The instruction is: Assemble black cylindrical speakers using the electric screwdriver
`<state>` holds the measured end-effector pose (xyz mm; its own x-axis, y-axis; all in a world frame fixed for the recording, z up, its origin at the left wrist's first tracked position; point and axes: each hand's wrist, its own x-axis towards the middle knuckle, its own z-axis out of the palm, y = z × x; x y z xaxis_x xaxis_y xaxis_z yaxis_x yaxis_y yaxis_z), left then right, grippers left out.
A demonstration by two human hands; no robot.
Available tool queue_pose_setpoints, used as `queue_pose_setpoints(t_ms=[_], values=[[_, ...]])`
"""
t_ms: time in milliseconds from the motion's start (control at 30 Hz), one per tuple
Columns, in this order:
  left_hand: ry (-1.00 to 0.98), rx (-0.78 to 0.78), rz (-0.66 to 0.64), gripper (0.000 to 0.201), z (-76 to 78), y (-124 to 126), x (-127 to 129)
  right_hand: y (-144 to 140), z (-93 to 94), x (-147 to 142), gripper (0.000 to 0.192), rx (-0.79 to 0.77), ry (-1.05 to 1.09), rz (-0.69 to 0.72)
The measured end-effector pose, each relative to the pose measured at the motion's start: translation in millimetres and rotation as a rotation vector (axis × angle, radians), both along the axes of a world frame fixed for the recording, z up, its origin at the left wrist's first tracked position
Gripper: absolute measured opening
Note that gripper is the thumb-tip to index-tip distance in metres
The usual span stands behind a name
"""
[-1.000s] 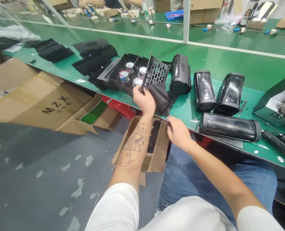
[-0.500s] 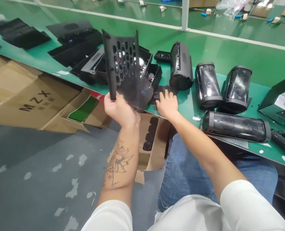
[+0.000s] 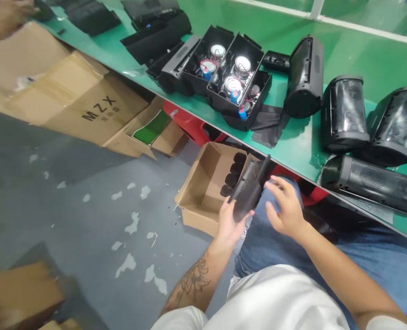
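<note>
My left hand [image 3: 231, 224] is closed around the lower end of a black plastic speaker panel [image 3: 249, 188], held tilted over my lap beside the bench edge. To its right, my right hand [image 3: 285, 206] has its fingers apart, near the panel, with nothing visible in it. Thin black sheets [image 3: 268, 126] lie on the bench above my hands. Left of them stand opened speaker housings [image 3: 237, 87], showing round drivers, red wires and blue connectors.
Closed speakers [image 3: 344, 114] stand along the bench [image 3: 301, 151] at right, one lying near its edge. Below is an open carton [image 3: 198, 220] containing black round-ended pieces. A larger carton [image 3: 83, 105] stands left. Another person's hand [image 3: 6, 18] shows at top left.
My left hand has brought the panel down and toward me, off the bench and tipped over. My right hand has lifted from the black sheets and moved toward the panel. The view has shifted left.
</note>
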<state>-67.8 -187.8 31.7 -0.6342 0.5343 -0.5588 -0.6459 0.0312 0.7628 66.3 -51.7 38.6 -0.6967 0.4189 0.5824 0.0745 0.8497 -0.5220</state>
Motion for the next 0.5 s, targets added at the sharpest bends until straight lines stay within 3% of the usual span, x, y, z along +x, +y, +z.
queue_pose_setpoints(t_ms=[100,200,333,500], values=[[-0.099,-0.041,-0.078,0.057,-4.1,-3,23,-16,-2.5,31,0.050,0.172,-0.185,0.120],[-0.059,-0.051,-0.092,0.060,-6.0,-2,38,-11,1.3,44,0.042,0.195,-0.251,0.186],[0.098,-0.017,-0.120,0.064,-4.3,-6,44,-4,18.7,59,0.041,0.099,-0.206,0.299],[0.220,-0.010,-0.279,0.072,-9.4,-15,48,-4,35.1,89,0.042,-0.203,-0.307,0.389]])
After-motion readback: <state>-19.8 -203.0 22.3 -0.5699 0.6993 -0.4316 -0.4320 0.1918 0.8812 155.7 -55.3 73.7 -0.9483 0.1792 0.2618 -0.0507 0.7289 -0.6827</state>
